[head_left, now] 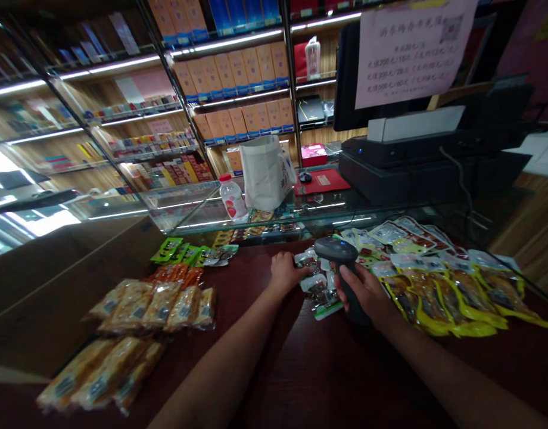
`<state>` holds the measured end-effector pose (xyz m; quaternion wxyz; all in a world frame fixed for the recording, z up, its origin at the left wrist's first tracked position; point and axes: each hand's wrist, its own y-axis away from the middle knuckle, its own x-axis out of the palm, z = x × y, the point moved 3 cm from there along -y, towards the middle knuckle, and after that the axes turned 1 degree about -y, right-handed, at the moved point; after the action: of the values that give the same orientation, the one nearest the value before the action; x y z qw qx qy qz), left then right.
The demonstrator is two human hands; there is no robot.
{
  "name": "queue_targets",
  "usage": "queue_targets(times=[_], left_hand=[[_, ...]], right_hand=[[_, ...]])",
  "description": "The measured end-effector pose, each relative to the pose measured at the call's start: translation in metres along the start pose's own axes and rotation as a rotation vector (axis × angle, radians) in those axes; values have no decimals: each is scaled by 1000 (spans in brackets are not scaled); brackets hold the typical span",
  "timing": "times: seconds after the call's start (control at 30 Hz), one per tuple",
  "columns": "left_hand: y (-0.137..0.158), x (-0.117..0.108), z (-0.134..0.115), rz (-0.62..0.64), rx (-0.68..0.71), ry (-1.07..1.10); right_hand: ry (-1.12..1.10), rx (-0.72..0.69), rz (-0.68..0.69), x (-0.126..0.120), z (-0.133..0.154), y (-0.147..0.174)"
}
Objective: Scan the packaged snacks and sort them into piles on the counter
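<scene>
My right hand [366, 295] is wrapped round the handle of a dark barcode scanner [336, 249], with a small blue light glowing on its top. The scanner's head sits over a group of small clear snack packets [316, 286] with dark contents and a green edge. At the left side of these packets, my left hand [286, 273] is closed on the edge of one, its thumb lying across it. Part of the packets is hidden behind the scanner and my fingers. Right of the scanner lie large yellow-edged vacuum packs [435, 292] in a row.
Bagged pale snacks [144, 304], orange packets [176, 274] and green packets [189, 255] lie to the left beside a cardboard box [68, 280]. Behind, a glass counter [202, 220] holds a bottle [232, 199], a white bag [262, 173] and a monitor [345, 77]. A cable runs right.
</scene>
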<state>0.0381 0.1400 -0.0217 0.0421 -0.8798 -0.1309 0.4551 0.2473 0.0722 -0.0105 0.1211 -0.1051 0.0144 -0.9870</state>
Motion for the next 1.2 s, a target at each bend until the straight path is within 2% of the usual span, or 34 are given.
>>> queue_targets(times=[0.1, 0.27, 0.37, 0.43, 0.5, 0.67, 0.83, 1.03, 1.2], left_hand=[[0, 4, 2, -9, -56, 100], [6, 7, 12, 6, -91, 581], [15, -1, 12, 33, -84, 849], [24, -10, 8, 100, -80, 990], [34, -20, 4, 155, -78, 1068], [58, -37, -5, 183, -153, 1242], [73, -39, -15, 290, -206, 1369], [87, -29, -17, 388, -326, 1385], [82, -28, -11, 461, -228, 1231]], right_hand=[[-1, -18, -15, 0, -1, -2], [6, -14, -21, 0, -3, -2], [12, -2, -32, -1, -2, -2], [17, 3, -47, -2, 0, -1], [23, 1, -63, -2, 2, -1], [84, -2, -100, -3, 6, -1], [183, 19, -121, -1, 6, 2], [217, 21, -78, 4, 3, 4], [184, 6, -43, 1, 7, 5]])
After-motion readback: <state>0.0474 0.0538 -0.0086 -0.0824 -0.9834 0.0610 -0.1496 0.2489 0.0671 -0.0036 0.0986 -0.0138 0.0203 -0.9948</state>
